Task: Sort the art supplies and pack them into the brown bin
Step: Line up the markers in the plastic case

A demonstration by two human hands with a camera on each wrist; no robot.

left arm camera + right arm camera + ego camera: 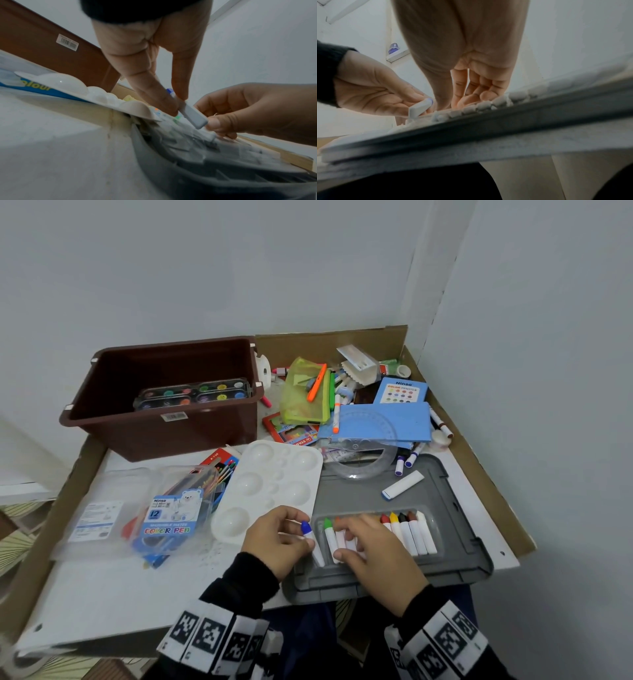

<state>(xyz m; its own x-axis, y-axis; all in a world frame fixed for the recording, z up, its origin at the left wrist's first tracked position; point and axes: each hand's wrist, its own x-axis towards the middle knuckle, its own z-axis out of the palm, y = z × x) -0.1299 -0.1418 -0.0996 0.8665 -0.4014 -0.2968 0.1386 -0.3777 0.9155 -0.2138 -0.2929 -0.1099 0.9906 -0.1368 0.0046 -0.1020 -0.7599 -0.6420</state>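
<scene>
Crayon, blue-tipped, pinched in the left hand, should slide flat into the tray while the right hand, fingers loosely spread, steadies the row.

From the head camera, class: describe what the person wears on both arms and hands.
Both hands are bare: no gloves or rings show. The left hand and right hand come out of black long sleeves. Each forearm wears a white band printed with square black-and-white code markers.
</scene>
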